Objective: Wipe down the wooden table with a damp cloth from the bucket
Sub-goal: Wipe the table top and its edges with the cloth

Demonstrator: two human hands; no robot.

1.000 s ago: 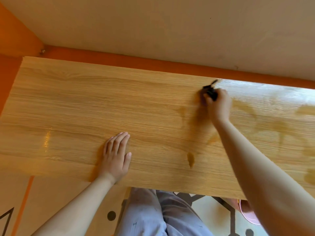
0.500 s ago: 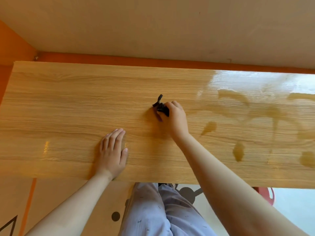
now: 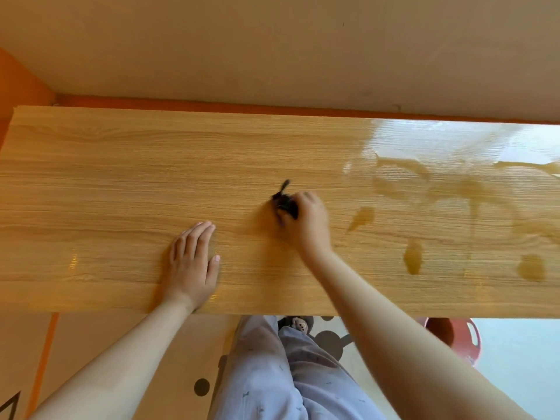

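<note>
On the long, glossy wood-grain table (image 3: pixel 106 183), the right hand (image 3: pixel 309 221) grips a small dark crumpled cloth (image 3: pixel 285 201) mid-table; the left hand (image 3: pixel 192 262) lies flat, fingers straight, near its front edge; wet smears (image 3: pixel 412 259) glisten rightward.

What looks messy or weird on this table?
The right part of the wooden table has darker blotches and streaks under a shiny glare, which look like water left in patches. The left part looks plain and dry. The right hand grips a small dark cloth near the border.

Beige wall (image 3: pixel 272 47), orange skirting (image 3: pixel 212 105), possibly a slipper (image 3: pixel 298 323)
</note>
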